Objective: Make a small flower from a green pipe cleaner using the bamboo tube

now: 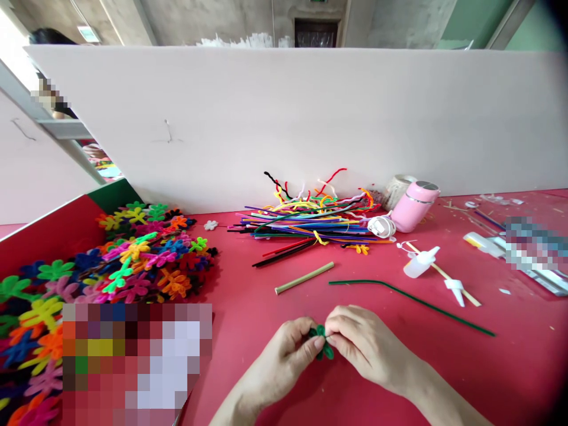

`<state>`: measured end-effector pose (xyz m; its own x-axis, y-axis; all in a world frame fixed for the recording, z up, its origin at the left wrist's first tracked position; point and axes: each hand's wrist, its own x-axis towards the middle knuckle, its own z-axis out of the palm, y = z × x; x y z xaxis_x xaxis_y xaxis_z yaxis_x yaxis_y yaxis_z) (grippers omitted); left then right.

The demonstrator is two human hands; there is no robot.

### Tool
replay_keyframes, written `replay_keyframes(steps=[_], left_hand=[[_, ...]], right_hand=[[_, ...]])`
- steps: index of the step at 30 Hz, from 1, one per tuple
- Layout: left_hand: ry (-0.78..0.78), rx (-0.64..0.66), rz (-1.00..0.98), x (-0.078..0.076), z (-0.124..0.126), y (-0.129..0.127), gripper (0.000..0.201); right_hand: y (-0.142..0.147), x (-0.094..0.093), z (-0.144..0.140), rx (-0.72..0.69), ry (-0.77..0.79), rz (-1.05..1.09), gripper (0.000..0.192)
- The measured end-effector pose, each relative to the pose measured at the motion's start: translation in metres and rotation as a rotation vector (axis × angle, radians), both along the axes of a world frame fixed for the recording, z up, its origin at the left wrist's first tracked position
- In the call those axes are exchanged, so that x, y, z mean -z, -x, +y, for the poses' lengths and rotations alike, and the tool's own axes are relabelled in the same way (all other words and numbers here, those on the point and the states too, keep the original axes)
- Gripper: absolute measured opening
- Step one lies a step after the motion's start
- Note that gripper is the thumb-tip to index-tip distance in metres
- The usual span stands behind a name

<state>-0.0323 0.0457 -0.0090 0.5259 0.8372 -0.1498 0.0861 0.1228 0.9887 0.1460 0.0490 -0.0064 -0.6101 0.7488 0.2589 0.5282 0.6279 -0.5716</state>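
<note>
My left hand (286, 349) and right hand (364, 343) pinch a small green pipe-cleaner flower (322, 343) between their fingertips, low over the red table (248, 319). A long green pipe cleaner (412, 299) and a wooden stick (304, 278) lie just beyond.

The red surface (248, 307) lies bare between the hands and the bamboo stick (304, 277), so there is room to pass there. To the left a heap of felt flowers (133, 260) blocks the way. Farther back the pile of pipe cleaners (310, 222) fills the middle. On the right a long green pipe cleaner (412, 299) and a small white bottle (419, 263) lie across the path.
</note>
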Motion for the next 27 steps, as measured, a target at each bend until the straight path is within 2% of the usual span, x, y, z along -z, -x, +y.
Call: replay_keyframes(steps=[6,10,15,19,23,27], left_hand=[[-0.022,-0.001,-0.013,0.001,0.0,-0.001,0.022],[-0.151,-0.005,0.103,-0.002,0.001,0.0,0.021],[-0.348,0.062,0.258,-0.013,0.001,0.001,0.022],[-0.605,0.133,0.513,-0.018,-0.003,0.0,0.024],[-0.996,0.253,0.799,-0.023,-0.005,-0.002,0.02],[-1.308,0.341,0.951,-0.025,-0.005,-0.006,0.012]], right_hand=[[0.003,0.004,-0.005,0.027,0.027,-0.06,0.013],[0.003,0.007,-0.006,0.027,0.069,-0.062,0.011],[0.003,0.007,-0.006,0.034,0.131,-0.064,0.011],[0.003,0.007,-0.005,0.017,0.2,-0.021,0.011],[0.003,0.006,-0.003,0.015,0.281,0.079,0.014],[0.004,0.004,-0.002,0.03,0.418,0.183,0.019]])
